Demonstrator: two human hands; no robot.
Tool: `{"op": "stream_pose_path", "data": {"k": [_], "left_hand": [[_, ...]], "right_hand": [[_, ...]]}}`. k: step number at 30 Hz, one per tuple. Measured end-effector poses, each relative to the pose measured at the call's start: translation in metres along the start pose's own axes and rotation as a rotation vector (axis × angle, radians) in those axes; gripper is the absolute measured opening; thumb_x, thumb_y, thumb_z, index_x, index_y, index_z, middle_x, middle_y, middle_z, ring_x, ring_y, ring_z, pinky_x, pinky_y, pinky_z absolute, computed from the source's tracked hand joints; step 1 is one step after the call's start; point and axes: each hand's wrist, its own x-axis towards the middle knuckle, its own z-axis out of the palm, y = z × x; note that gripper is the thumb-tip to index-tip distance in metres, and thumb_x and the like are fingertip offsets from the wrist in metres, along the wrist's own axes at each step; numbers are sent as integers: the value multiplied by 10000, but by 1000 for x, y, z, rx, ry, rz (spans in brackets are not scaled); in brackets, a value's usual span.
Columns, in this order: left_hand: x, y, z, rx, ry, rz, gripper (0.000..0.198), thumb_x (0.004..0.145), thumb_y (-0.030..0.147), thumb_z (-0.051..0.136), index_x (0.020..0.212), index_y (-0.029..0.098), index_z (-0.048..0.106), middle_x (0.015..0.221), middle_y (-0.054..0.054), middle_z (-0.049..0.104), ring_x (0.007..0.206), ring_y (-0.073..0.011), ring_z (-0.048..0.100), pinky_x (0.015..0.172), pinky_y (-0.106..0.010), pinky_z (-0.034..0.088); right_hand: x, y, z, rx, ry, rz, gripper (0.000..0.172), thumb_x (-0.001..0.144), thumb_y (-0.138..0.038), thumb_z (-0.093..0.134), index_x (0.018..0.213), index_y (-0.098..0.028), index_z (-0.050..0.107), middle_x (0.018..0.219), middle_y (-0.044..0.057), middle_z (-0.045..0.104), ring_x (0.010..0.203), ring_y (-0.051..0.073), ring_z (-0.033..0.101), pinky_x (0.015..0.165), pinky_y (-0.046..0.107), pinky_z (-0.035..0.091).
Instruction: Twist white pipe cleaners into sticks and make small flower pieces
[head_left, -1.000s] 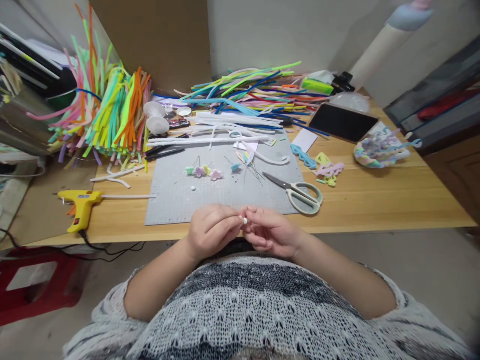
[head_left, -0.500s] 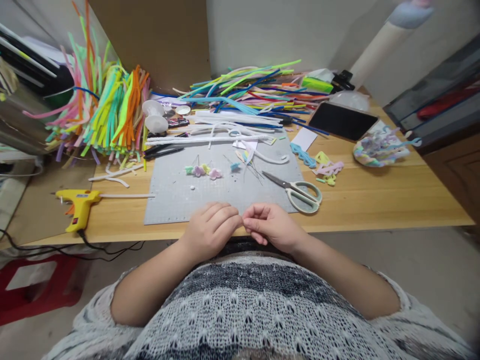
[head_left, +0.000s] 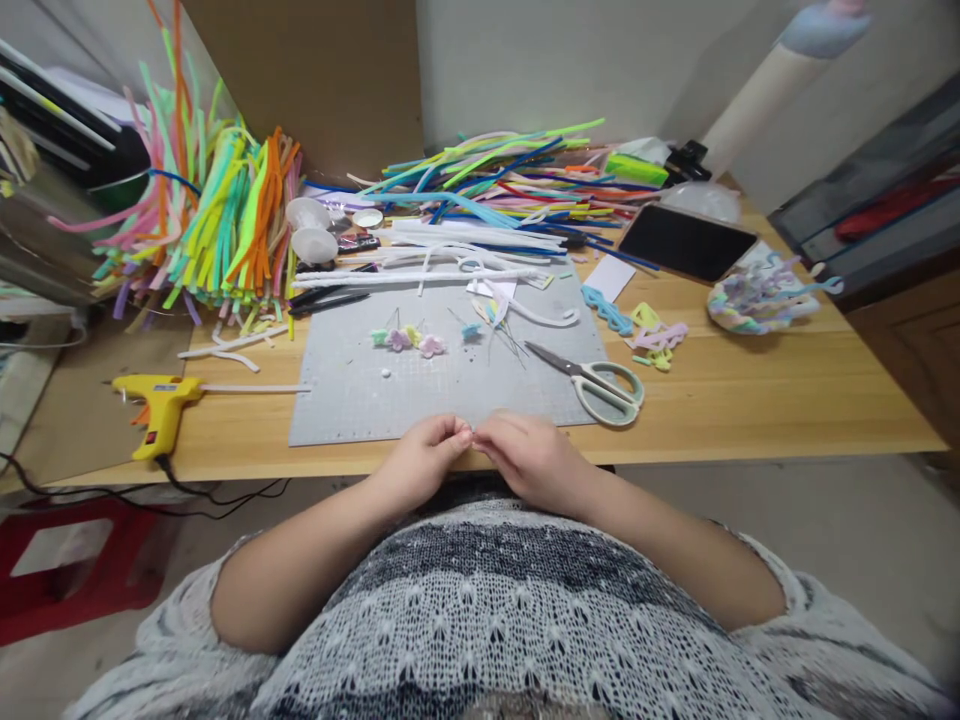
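My left hand (head_left: 421, 462) and my right hand (head_left: 534, 460) meet fingertip to fingertip at the table's front edge, just in front of the grey cutting mat (head_left: 345, 415). Both are closed in a pinch; whatever is between the fingertips is too small to make out. Small pastel flowers on wires (head_left: 410, 340) lie on the mat beyond my left hand, and a blue flower (head_left: 470, 332) is to their right. Scissors (head_left: 607, 392) rest partly on the mat's right side, blades towards the upper left.
A yellow glue gun (head_left: 159, 405) with a cord lies at the left. Bundled pipe cleaners (head_left: 232, 220) stand behind it, with loose ones (head_left: 495, 185) along the back. A phone (head_left: 686, 242) and a pastel woven piece (head_left: 757, 298) are at the right.
Both hands have turned at the wrists, and their meeting point has shifted slightly left. The fingers of my left hand are now drawn into a pinch, and my right hand's back faces up more.
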Motion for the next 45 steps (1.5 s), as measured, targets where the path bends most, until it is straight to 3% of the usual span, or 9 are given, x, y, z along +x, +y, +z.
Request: {"op": "stream_pose_path", "data": {"k": [3, 7, 10, 13, 19, 25, 30, 35, 45], "left_hand": [[1, 1, -3, -237, -105, -68, 248, 862, 368, 460, 723, 163, 488, 543, 41, 374, 470, -83, 343, 452, -214, 322], [-1, 9, -9, 49, 87, 392, 138, 823, 243, 559, 943, 175, 568, 814, -42, 570, 701, -119, 522, 627, -257, 452], [-3, 12, -12, 392, 154, 728, 128, 793, 134, 588, 915, 173, 588, 889, -57, 589, 830, -138, 548, 729, -286, 470], [-5, 11, -13, 517, 167, 850, 103, 802, 99, 561, 882, 160, 583, 858, -55, 581, 809, -132, 543, 714, -276, 470], [-5, 10, -9, 339, 67, 491, 86, 835, 189, 526, 757, 155, 540, 751, -27, 551, 735, -127, 506, 673, -273, 429], [-2, 6, -7, -336, -148, -195, 253, 816, 377, 545, 691, 164, 492, 498, 67, 297, 400, -53, 244, 364, -182, 209], [-4, 9, -11, -84, 165, 295, 187, 799, 284, 598, 953, 179, 583, 738, -16, 516, 595, -89, 460, 501, -204, 395], [-5, 9, -13, 418, 198, 749, 86, 789, 142, 603, 868, 175, 611, 903, -52, 544, 816, -128, 527, 687, -256, 469], [-10, 10, -17, 485, 101, 796, 63, 806, 151, 585, 863, 164, 607, 848, -55, 580, 798, -131, 559, 700, -261, 487]], "right_hand": [[1, -1, -2, 41, 11, -17, 129, 835, -271, 502, 783, -186, 584, 723, 32, 568, 681, 125, 499, 644, 280, 400], [6, -4, -2, 578, -9, 342, 171, 788, -341, 582, 770, -181, 523, 504, -65, 473, 412, 53, 415, 429, 198, 331], [7, -3, -1, 822, -89, 412, 228, 739, -361, 640, 760, -164, 528, 498, -77, 483, 362, 26, 392, 371, 171, 281], [7, -3, 0, 890, -163, 442, 245, 719, -364, 659, 751, -151, 541, 522, -72, 504, 357, 17, 396, 352, 160, 265], [4, -4, -1, 612, -154, 395, 174, 779, -332, 589, 744, -169, 541, 512, -60, 480, 401, 45, 404, 400, 186, 310], [2, -4, -3, 7, 23, -98, 113, 820, -246, 520, 775, -197, 611, 732, 36, 578, 708, 129, 499, 672, 293, 400], [6, -6, 0, 502, 9, 272, 141, 801, -320, 565, 763, -188, 533, 539, -53, 482, 449, 60, 441, 450, 208, 357], [8, -5, 4, 890, -122, 414, 228, 735, -355, 650, 751, -157, 537, 531, -63, 527, 369, 22, 426, 363, 161, 299], [6, -1, 2, 1038, -318, 557, 261, 693, -354, 703, 723, -140, 557, 495, -68, 524, 371, 17, 436, 338, 132, 290]]}}
